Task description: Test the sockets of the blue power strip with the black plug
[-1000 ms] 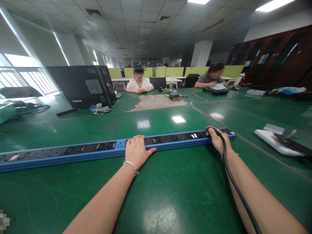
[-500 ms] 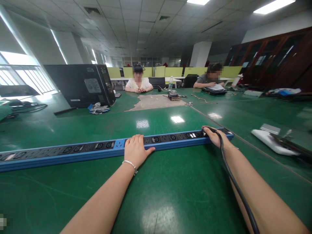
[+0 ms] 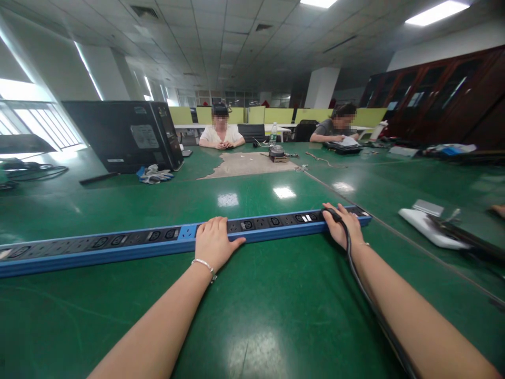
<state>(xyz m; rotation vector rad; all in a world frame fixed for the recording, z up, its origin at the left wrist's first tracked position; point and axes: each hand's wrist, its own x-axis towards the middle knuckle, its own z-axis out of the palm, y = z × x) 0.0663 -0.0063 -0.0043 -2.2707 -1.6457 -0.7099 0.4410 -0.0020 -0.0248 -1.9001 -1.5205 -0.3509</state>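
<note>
A long blue power strip point(image 3: 134, 251) with black sockets lies across the green table point(image 3: 150, 295). My left hand point(image 3: 214, 242) rests over the strip near its middle, fingers across the top and thumb along the front edge, gripping it. Near the strip's right end, my right hand point(image 3: 340, 226) is closed around the plug end of a black cable point(image 3: 365, 292), at the sockets. The cable runs from there down along my right forearm. Whether the plug sits fully in a socket is hidden by my fingers.
A black computer case point(image 3: 122, 137) and gloves point(image 3: 154, 174) are at the back left. Two people point(image 3: 221, 134) sit across the table, near a bottle point(image 3: 273, 133). A white object point(image 3: 426, 229) lies at the right, and part of another hand point(image 3: 499, 211) shows at the right edge.
The view has shifted slightly, so most things appear a little further left. My right hand has changed its hold on the plug, with its fingers now more spread over the strip.
</note>
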